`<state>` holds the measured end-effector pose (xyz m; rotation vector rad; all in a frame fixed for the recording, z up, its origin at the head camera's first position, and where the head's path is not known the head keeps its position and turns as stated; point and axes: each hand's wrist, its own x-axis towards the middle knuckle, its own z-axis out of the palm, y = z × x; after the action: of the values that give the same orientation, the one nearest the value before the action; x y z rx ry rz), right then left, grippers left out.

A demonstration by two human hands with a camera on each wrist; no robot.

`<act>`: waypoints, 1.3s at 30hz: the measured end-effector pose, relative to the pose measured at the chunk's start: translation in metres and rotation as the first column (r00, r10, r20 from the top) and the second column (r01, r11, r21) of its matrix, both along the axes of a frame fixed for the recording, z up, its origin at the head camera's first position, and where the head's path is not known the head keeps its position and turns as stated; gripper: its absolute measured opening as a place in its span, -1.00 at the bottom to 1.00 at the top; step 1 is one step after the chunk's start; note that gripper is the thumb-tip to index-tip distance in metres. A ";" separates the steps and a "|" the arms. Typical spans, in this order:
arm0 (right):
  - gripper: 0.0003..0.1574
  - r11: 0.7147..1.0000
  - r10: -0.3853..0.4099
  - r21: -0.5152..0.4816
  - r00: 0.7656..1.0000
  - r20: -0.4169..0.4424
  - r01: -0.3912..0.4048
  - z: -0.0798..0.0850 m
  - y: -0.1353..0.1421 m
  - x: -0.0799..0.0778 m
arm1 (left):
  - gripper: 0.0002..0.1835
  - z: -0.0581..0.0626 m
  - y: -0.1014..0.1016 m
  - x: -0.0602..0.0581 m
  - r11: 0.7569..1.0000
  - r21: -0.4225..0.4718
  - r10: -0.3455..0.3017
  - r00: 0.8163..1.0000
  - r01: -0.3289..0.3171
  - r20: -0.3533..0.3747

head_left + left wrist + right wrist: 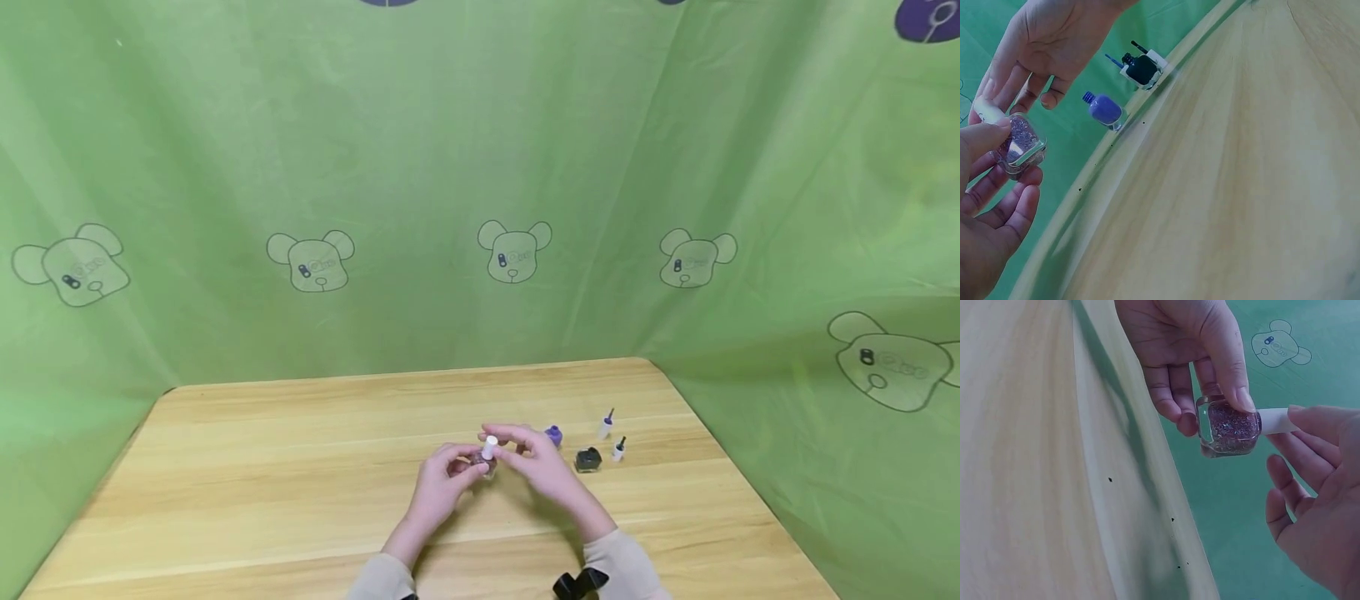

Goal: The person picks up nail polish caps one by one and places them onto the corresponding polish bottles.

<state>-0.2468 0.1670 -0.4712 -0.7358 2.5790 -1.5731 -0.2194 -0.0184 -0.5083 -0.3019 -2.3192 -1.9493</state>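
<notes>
Pale sleeves [626,567] sit nearest. Ahead of them, the left hand [438,485] grips a glitter-filled bottle [1232,430] between thumb and fingers; beside it, the right hand [546,468] pinches the bottle's white cap [490,445]. Just beyond the right hand stands an uncapped purple bottle [554,437]; to that hand's right, an uncapped dark bottle [588,461]. A loose left hold could let the glass slip under twisting; a sideways right-hand sweep could tip and spill an open bottle.

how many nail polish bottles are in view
3: the glittery bottle in the left hand, the purple bottle partly behind the right hand in the head view, and the black bottle right of that. Another could be hidden.
</notes>
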 end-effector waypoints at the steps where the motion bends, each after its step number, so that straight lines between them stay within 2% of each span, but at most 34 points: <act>1: -0.55 1.000 -0.008 0.006 1.000 0.005 0.008 0.000 0.000 0.000 | -0.70 0.003 0.000 0.001 1.000 -0.007 0.001 1.000 -0.001 -0.002; 7: -0.64 0.999 -0.048 0.004 0.999 0.006 0.048 0.000 0.000 0.001 | -0.72 0.024 0.000 0.014 1.000 -0.012 -0.013 1.000 0.012 -0.013; 11: -0.68 0.997 -0.078 -0.027 0.997 0.016 0.078 -0.001 -0.001 0.000 | -0.72 0.027 0.000 0.016 1.000 0.005 -0.021 1.000 0.021 -0.014; 18: -0.75 0.983 -0.176 -0.043 0.982 0.067 0.179 -0.003 -0.004 0.000 | -0.72 0.024 0.002 0.015 1.000 -0.004 -0.026 1.000 0.025 -0.008; 25: -0.78 0.962 -0.251 -0.087 0.965 0.077 0.257 -0.003 -0.009 0.002 | -0.70 -0.007 0.001 -0.002 1.000 -0.021 -0.018 0.999 0.017 -0.032; 33: -0.74 0.925 -0.344 -0.148 0.937 0.057 0.349 -0.005 -0.017 0.007 | -0.69 -0.005 0.005 0.002 0.997 -0.040 0.054 0.994 -0.058 -0.092; 39: -0.73 0.917 -0.351 -0.174 0.933 0.076 0.359 0.000 -0.022 0.012 | -0.71 -0.003 0.009 0.004 0.994 -0.034 0.100 0.988 -0.105 -0.114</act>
<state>-0.2351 0.1454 -0.4712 -0.2376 2.6748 -1.9212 -0.2152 -0.0095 -0.5113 -0.2816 -2.2587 -1.7930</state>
